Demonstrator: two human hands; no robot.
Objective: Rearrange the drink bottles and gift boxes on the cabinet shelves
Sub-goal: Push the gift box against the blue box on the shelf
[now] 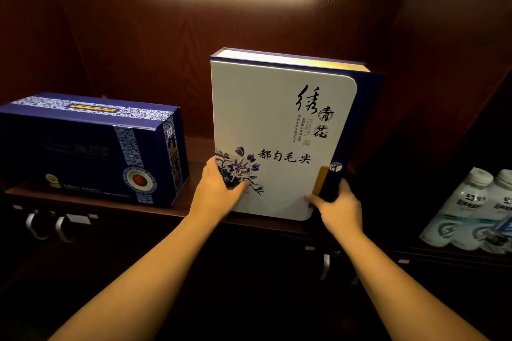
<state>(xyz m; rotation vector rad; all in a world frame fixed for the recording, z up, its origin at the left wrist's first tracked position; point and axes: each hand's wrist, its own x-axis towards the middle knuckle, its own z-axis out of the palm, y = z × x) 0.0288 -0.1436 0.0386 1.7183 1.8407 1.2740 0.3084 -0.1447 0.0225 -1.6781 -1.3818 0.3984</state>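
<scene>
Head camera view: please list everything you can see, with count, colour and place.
White tea gift box: one, white with blue flowers and blue spine, upright at middle of shelf.
Dark blue gift box: one, blue with white pattern, lying on the shelf's left part.
Drink bottles: at least two, clear with white caps, lower right compartment.
Cabinet shelf: one, dark brown wood.
Door handles: silver, below shelf.
Hands: left hand holds the white box's lower left edge; right hand its lower right edge.

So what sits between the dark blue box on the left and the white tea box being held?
Only bare shelf separates the dark blue box from the white tea box; the left hand grips its near edge, per the head view.
</scene>
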